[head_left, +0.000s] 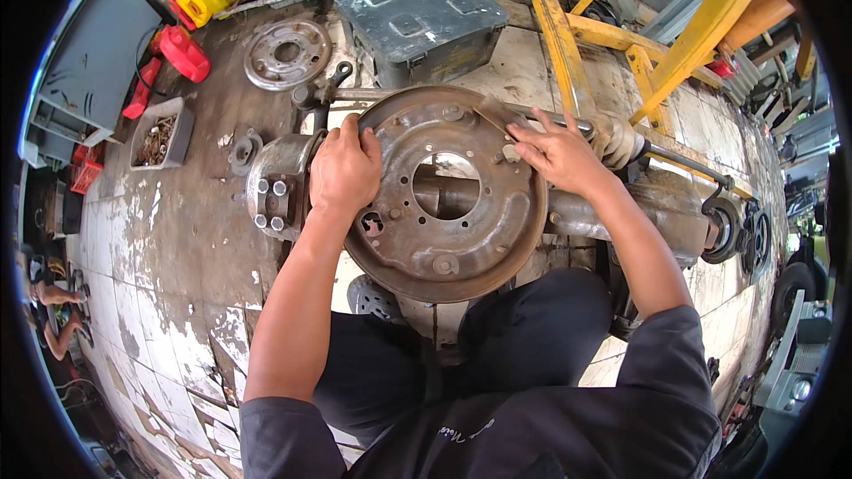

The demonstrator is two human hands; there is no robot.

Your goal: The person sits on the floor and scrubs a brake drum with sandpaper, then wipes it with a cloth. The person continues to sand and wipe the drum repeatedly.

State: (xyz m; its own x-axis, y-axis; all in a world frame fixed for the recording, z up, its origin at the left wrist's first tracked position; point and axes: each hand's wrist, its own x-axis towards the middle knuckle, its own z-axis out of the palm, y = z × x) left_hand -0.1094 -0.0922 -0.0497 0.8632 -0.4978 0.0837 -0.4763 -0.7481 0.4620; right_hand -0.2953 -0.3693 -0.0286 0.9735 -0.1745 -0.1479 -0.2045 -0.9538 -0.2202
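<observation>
A round brown metal brake backing plate (417, 253), with a large central hole and several smaller ones, is in front of me, tilted over an axle housing (612, 213). My left hand (344, 164) is closed on the plate's left rim, fingers curled over the edge. My right hand (555, 155) is at the upper right rim. Its index finger and thumb meet the end of a flat brownish strip (499, 113) lying against the plate's face, while the other fingers stretch outward. What the strip is made of I cannot make out.
A dark green metal box (422, 13) stands beyond the plate, beside another round metal plate (287, 53). A yellow frame (568, 44) rises at the far right. At left are a grey bin of small parts (161, 133) and a red container (184, 51). White tiles (133, 302) are worn.
</observation>
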